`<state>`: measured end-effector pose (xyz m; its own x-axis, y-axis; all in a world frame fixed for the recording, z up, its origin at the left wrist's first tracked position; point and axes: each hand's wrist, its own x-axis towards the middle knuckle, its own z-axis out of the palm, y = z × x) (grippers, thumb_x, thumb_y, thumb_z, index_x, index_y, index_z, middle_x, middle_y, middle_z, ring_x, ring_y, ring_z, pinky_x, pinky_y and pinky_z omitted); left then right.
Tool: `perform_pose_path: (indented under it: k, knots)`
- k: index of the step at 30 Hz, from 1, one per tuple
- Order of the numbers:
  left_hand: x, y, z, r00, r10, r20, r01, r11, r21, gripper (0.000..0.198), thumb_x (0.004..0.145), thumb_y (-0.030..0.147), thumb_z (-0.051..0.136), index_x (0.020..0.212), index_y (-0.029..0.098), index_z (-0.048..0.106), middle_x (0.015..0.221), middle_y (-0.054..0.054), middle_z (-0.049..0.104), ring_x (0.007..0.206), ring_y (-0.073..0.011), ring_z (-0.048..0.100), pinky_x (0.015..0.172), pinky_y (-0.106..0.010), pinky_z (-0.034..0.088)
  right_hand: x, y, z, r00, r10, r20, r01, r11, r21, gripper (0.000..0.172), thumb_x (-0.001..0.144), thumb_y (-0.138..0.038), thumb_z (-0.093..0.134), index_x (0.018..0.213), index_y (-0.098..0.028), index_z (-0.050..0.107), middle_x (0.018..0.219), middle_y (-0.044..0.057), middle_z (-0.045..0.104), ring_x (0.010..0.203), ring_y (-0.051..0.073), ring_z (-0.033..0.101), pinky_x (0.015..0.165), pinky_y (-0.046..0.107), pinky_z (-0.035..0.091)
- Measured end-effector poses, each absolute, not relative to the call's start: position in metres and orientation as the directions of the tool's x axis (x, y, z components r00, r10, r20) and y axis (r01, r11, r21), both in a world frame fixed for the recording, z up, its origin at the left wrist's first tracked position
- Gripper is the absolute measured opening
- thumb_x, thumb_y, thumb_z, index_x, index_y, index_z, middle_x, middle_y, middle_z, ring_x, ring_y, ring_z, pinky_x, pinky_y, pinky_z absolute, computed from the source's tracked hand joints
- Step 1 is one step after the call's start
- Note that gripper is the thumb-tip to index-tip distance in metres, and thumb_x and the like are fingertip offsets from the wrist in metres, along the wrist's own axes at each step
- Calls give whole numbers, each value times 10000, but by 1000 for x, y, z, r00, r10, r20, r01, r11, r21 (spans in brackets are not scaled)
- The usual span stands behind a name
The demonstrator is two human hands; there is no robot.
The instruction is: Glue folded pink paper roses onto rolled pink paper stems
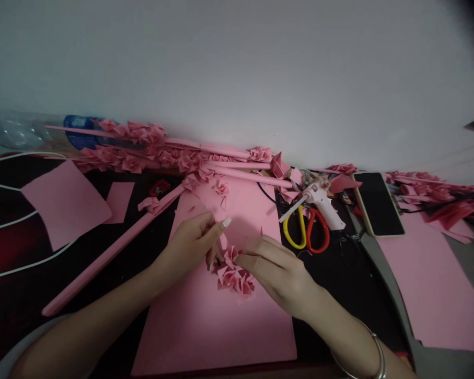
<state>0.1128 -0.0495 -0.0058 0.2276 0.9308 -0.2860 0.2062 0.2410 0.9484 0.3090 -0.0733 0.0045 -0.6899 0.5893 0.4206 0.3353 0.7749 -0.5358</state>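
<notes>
A cluster of folded pink paper flowers (236,280) is between my hands, above a large pink sheet (205,331). My left hand (193,242) is closed at the upper left of the cluster, around a narrow pink paper stem (223,240); part of its grip is hidden. From the right, my right hand (282,271) pinches the uppermost paper flower (231,256), its fingertips partly out of sight behind the petals. A single small paper flower (221,187) lies on the sheet beyond my hands.
Paper flower stalks (134,158) lie along the wall, with one long pink tube (114,258) slanting left. A glue gun (326,208), scissors (317,231) and a phone (379,202) are to the right. White cables (27,271) and a plastic bottle (19,131) are at left.
</notes>
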Motion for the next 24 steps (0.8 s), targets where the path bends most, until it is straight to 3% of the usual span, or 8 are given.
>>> perform_pose_path:
  k: [13,20,24]
  knots:
    - [111,-49,-7,227,938,-263,222,213,951,347,905,397,439,604,224,421,364,73,516,434,-142,604,527,-247,466,306,-76,9,-714,554,428,370,818,-441,238,924,-46,418,1023,-20,634,911,166,653,863,213,575,735,366,523]
    - [110,-47,-10,232,937,-262,177,224,958,315,911,391,433,643,228,410,368,89,511,443,-154,619,515,-256,477,316,-71,7,-564,708,424,385,680,-623,213,882,-26,518,1028,-123,638,944,100,644,887,162,586,766,317,518]
    - [109,-48,-5,223,938,-266,166,232,958,321,918,371,431,634,224,400,372,87,507,436,-143,608,525,-254,482,319,-69,13,-577,730,365,348,624,-699,194,898,-64,513,996,-163,648,915,80,645,860,146,596,733,291,524]
